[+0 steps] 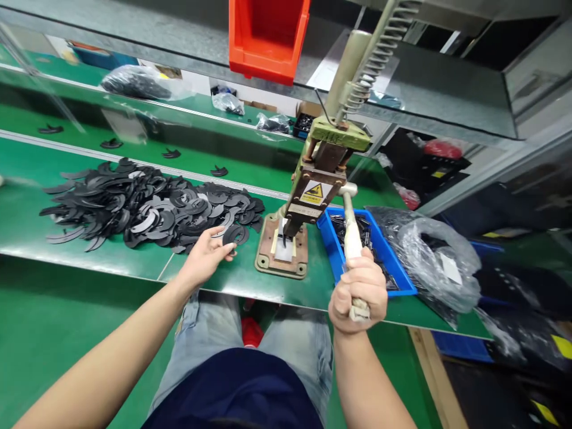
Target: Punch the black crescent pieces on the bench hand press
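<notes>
A black curved plastic part (235, 235) is pinched between the thumb and fingers of my left hand (208, 253), just left of the press base. My right hand (360, 292) is wrapped around the taped lever (352, 235) of a green hand press (315, 190). Below the press head, a small dark piece sits at a light metal plate (285, 247) on the brown base (263, 256); the head partly hides it. A wide pile of similar black curved parts (147, 208) lies beside my left hand.
Right of the press stands a blue bin (402, 277) of small black pieces, beside a clear plastic bag (447, 262). An orange bin (263, 68) hangs above the green bench (111, 259). Several black parts (171, 154) lie spaced along the green strip behind.
</notes>
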A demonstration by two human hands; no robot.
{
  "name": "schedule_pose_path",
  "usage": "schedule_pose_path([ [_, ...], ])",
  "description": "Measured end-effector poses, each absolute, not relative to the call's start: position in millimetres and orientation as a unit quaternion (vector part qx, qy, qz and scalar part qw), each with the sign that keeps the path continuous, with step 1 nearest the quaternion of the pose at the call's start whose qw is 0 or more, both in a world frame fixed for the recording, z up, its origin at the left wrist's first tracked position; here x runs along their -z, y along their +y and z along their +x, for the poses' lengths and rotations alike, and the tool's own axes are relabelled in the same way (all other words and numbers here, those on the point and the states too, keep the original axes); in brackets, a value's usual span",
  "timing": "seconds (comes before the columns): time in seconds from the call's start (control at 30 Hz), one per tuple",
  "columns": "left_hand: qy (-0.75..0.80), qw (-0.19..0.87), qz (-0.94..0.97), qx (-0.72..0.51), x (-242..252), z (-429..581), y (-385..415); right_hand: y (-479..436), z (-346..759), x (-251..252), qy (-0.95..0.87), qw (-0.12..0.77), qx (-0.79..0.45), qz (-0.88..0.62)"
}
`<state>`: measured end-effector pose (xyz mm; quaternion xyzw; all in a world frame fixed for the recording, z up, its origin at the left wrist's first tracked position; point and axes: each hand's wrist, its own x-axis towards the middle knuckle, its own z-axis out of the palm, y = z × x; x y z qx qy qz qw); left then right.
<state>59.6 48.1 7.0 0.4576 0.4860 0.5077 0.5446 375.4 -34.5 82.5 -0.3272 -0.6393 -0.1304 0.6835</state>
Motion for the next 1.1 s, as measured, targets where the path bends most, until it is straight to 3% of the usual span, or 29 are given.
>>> schedule_pose_path([
  [0.13, 0.444, 0.625, 0.472, -0.436, -10, 100, 80, -35, 374, -83, -0.641, 0.681, 0.132, -0.329],
  [0.43, 0.468, 0.540, 0.624, -0.316, -5, 150, 132, -34, 371, -84, -0.632, 0.691, 0.133, -0.325],
  [0.73, 0.481, 0.537, 0.632, -0.286, 6, 153, 147, -38, 368, -84, -0.628, 0.689, 0.122, -0.340],
  [1.1, 0.528, 0.604, 0.571, -0.175, -19, 162, 153, -37, 368, -78, -0.619, 0.699, 0.121, -0.337],
])
